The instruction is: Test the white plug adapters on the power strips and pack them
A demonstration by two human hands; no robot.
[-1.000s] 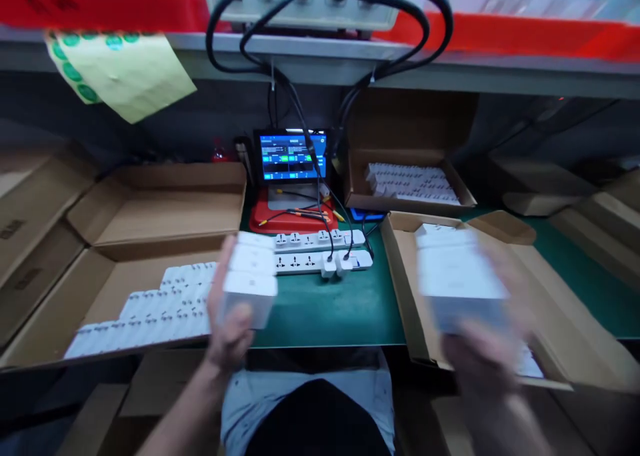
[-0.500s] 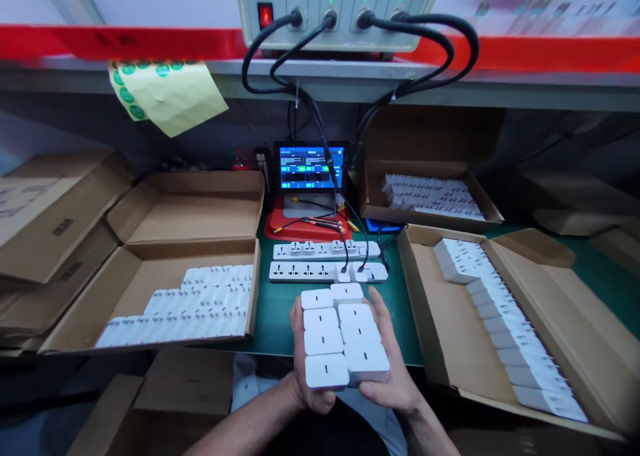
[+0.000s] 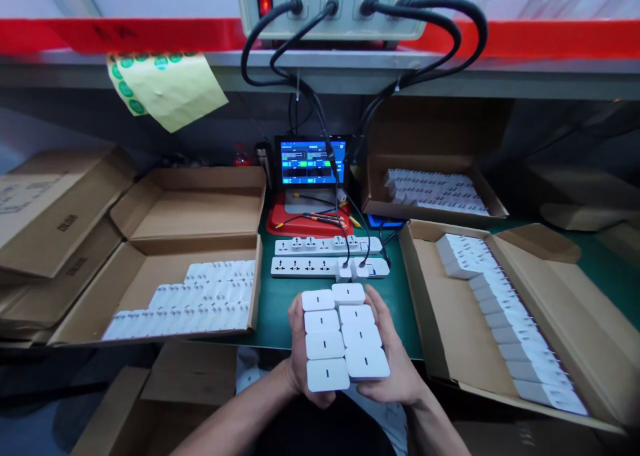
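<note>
Several white USB-C power adapters [image 3: 333,344] are gathered in two side-by-side columns above the front edge of the bench, their port faces toward me. My left hand [image 3: 299,353] wraps the left column from the outside, with its thumb under the nearest adapter. Along the right column, my right hand [image 3: 397,366] presses from the other side, thumb at the near end. Both hands are closed on the block. Just beyond it lies a white power strip [image 3: 300,267] with two adapters plugged in and cabled.
An open carton [image 3: 257,283] at left and another carton [image 3: 425,296] at right hold rows of adapters. A third box [image 3: 373,193] stands behind. A small lit screen [image 3: 305,163] sits by a red tray [image 3: 280,223]. Black cables [image 3: 320,113] hang from a tester [image 3: 345,26] on the shelf.
The view has shifted slightly. Both hands still hold the adapters in nearly the same place; the block is tilted a little, and its right column shows clearer gaps between adapters.
</note>
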